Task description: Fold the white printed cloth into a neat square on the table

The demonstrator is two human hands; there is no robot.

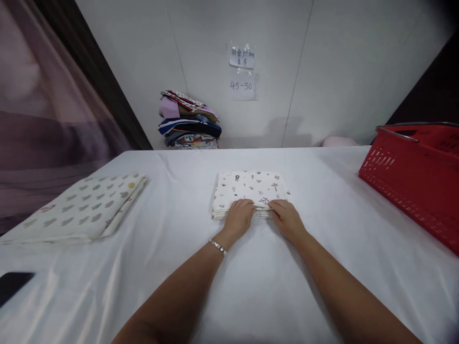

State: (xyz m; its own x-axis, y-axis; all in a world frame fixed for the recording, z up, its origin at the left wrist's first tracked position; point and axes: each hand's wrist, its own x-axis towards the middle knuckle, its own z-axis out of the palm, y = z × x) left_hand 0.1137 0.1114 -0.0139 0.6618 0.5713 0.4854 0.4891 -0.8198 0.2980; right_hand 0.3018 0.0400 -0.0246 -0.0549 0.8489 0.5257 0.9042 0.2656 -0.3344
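Note:
A white cloth [247,186] with small printed motifs lies folded into a thick rectangle in the middle of the table. My left hand [240,215] grips its near edge left of centre, fingers on top and the thumb side towards the middle. On the same edge, a little to the right, my right hand [285,215] is closed in a similar way. Several folded layers show between the two hands. The cloth rests flat on the table, and the parts under my fingers are hidden.
Another folded cloth [86,203] with grey-green prints lies at the left of the white-covered table [172,286]. A red basket [412,177] stands at the right. Behind the far edge is a stack of folded fabrics [190,126]. A dark flat object [12,284] sits at lower left.

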